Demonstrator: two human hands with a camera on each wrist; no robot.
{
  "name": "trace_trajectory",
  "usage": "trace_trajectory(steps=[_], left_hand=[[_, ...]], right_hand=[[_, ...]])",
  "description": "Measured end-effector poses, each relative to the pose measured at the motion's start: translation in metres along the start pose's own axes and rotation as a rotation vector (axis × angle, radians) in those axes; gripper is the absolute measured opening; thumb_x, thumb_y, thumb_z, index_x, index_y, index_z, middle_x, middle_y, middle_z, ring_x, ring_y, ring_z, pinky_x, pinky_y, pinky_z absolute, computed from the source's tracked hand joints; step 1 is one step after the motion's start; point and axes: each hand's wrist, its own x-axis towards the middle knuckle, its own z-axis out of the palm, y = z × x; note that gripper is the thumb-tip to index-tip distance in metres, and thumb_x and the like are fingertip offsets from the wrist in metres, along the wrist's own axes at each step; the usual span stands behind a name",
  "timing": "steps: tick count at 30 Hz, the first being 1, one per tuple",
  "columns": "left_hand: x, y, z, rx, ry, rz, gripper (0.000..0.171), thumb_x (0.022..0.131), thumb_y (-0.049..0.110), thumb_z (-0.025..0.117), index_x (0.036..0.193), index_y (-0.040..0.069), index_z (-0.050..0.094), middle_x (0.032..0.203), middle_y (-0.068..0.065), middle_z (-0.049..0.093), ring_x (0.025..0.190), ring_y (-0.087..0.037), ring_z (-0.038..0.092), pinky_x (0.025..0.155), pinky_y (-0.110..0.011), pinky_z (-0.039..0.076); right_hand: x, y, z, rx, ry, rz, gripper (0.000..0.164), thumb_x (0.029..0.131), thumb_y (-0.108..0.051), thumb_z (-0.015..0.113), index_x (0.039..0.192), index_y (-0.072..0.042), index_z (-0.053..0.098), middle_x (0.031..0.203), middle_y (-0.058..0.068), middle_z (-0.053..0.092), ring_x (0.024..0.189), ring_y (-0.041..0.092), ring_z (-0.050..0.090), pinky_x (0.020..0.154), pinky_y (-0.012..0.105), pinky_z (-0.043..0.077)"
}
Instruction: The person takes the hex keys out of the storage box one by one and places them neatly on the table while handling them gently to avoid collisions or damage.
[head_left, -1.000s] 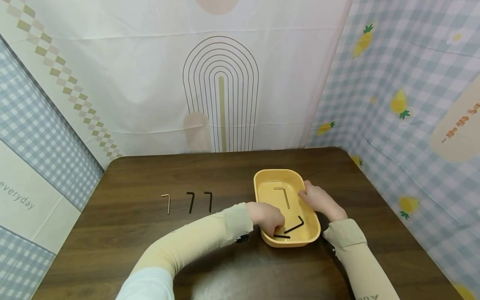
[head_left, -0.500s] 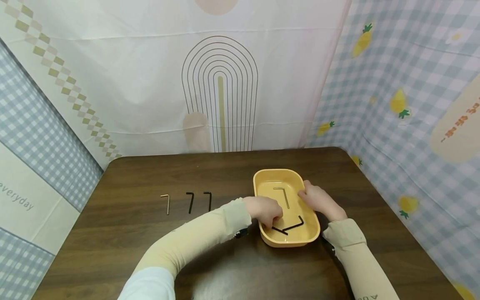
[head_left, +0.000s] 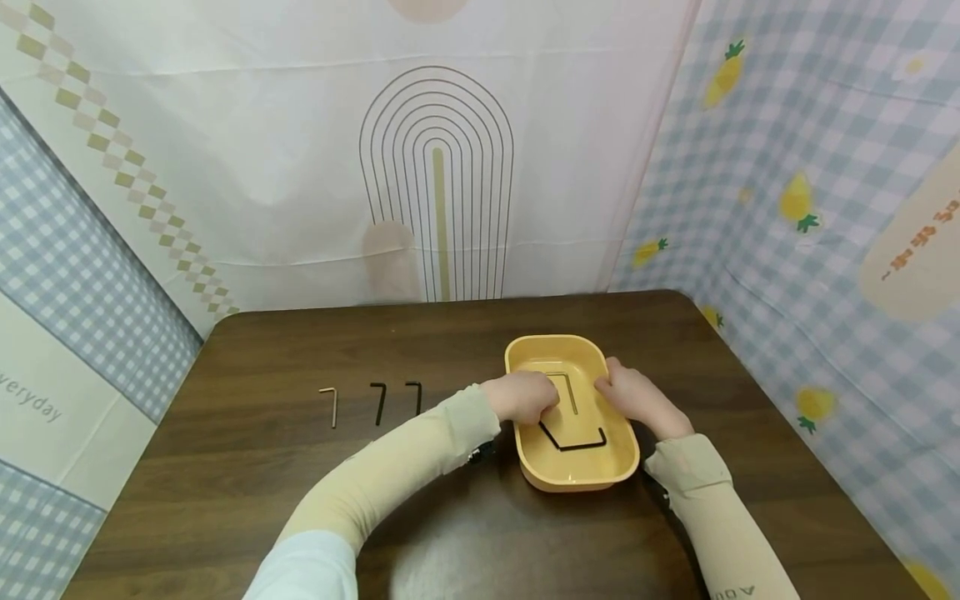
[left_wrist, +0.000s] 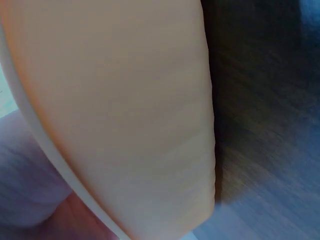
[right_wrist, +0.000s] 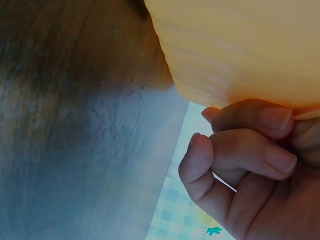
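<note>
The yellow tray stands on the table at centre right in the head view. My left hand reaches in over its left rim, fingers curled, pinching one end of a black hex key. The far end of that key meets a second black hex key on the tray floor. Behind them lies a brass-coloured hex key, its short arm partly behind my left hand. My right hand grips the tray's right rim, fingers bent at the wall in the right wrist view. The tray's wall hides most of my left hand in the left wrist view.
On the dark wooden table, left of the tray, a brass-coloured hex key and two black hex keys, one in the middle and one nearest my left sleeve, lie in a row. Patterned cloth hangs behind the table.
My left hand has moved back along the tray, away from me, drawing the black hex key with it and turning it. The second black key has swung flatter. My right hand stays on the rim.
</note>
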Motion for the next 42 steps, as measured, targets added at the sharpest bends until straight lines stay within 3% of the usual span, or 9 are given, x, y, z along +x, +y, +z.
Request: trace_trajectory(steps=[4, 8, 12, 15, 20, 29, 34, 42], left_hand=[[-0.002, 0.004, 0.001, 0.052, 0.035, -0.056, 0.021, 0.094, 0.008, 0.065, 0.077, 0.017, 0.056, 0.078, 0.003, 0.057, 0.071, -0.012, 0.048, 0.067, -0.027, 0.045], [-0.003, 0.012, 0.003, 0.054, 0.035, -0.155, 0.016, 0.096, 0.017, 0.062, 0.08, 0.017, 0.06, 0.076, 0.002, 0.06, 0.067, -0.012, 0.053, 0.061, -0.03, 0.048], [-0.001, 0.021, 0.008, 0.023, 0.012, -0.241, 0.024, 0.099, 0.036, 0.06, 0.084, 0.018, 0.062, 0.074, 0.003, 0.059, 0.065, -0.012, 0.054, 0.06, -0.034, 0.047], [0.001, 0.026, 0.012, 0.017, 0.004, -0.281, 0.029, 0.098, 0.045, 0.06, 0.085, 0.02, 0.063, 0.073, 0.005, 0.058, 0.064, -0.011, 0.054, 0.067, -0.037, 0.047], [0.004, 0.031, 0.015, 0.012, 0.003, -0.309, 0.023, 0.097, 0.039, 0.062, 0.084, 0.02, 0.064, 0.074, 0.005, 0.06, 0.067, -0.012, 0.054, 0.08, -0.041, 0.048], [0.003, 0.032, 0.008, -0.029, 0.011, -0.324, 0.01, 0.096, 0.02, 0.062, 0.087, 0.018, 0.064, 0.076, 0.002, 0.061, 0.067, -0.014, 0.055, 0.071, -0.037, 0.048], [0.003, 0.032, 0.007, -0.033, 0.025, -0.347, 0.005, 0.095, 0.018, 0.064, 0.09, 0.018, 0.066, 0.077, 0.002, 0.062, 0.066, -0.014, 0.055, 0.066, -0.035, 0.048], [0.008, 0.036, 0.009, -0.044, -0.004, -0.397, 0.01, 0.098, 0.019, 0.06, 0.094, 0.018, 0.069, 0.08, 0.001, 0.063, 0.067, -0.014, 0.054, 0.07, -0.036, 0.05]], right_hand=[[0.0, 0.0, 0.001, 0.006, -0.011, 0.006, 0.048, 0.104, -0.016, 0.039, 0.136, 0.019, 0.031, 0.069, 0.01, 0.053, 0.052, 0.018, 0.054, 0.051, 0.033, 0.046], [0.001, 0.0, 0.0, 0.003, -0.019, 0.003, 0.052, 0.104, -0.016, 0.039, 0.139, 0.02, 0.027, 0.068, 0.01, 0.053, 0.051, 0.018, 0.053, 0.051, 0.033, 0.046], [0.001, 0.0, -0.001, -0.013, -0.012, -0.006, 0.051, 0.105, -0.016, 0.039, 0.139, 0.021, 0.027, 0.069, 0.011, 0.053, 0.052, 0.018, 0.053, 0.052, 0.033, 0.046], [0.001, -0.001, -0.002, -0.014, -0.008, -0.005, 0.05, 0.104, -0.016, 0.039, 0.138, 0.02, 0.029, 0.069, 0.011, 0.053, 0.053, 0.019, 0.054, 0.053, 0.033, 0.045], [0.002, -0.001, -0.001, -0.01, -0.02, 0.002, 0.051, 0.104, -0.017, 0.038, 0.137, 0.021, 0.029, 0.07, 0.01, 0.053, 0.055, 0.019, 0.054, 0.053, 0.032, 0.045], [0.002, -0.001, -0.003, -0.012, -0.025, 0.013, 0.053, 0.105, -0.018, 0.036, 0.14, 0.02, 0.025, 0.07, 0.011, 0.056, 0.055, 0.018, 0.058, 0.053, 0.032, 0.047], [0.002, -0.001, -0.004, -0.008, -0.023, 0.019, 0.053, 0.105, -0.017, 0.035, 0.141, 0.02, 0.025, 0.071, 0.012, 0.056, 0.054, 0.019, 0.057, 0.053, 0.033, 0.047], [0.001, -0.001, -0.002, 0.017, -0.028, 0.023, 0.054, 0.105, -0.018, 0.036, 0.142, 0.02, 0.024, 0.072, 0.012, 0.057, 0.055, 0.019, 0.058, 0.054, 0.033, 0.047]])
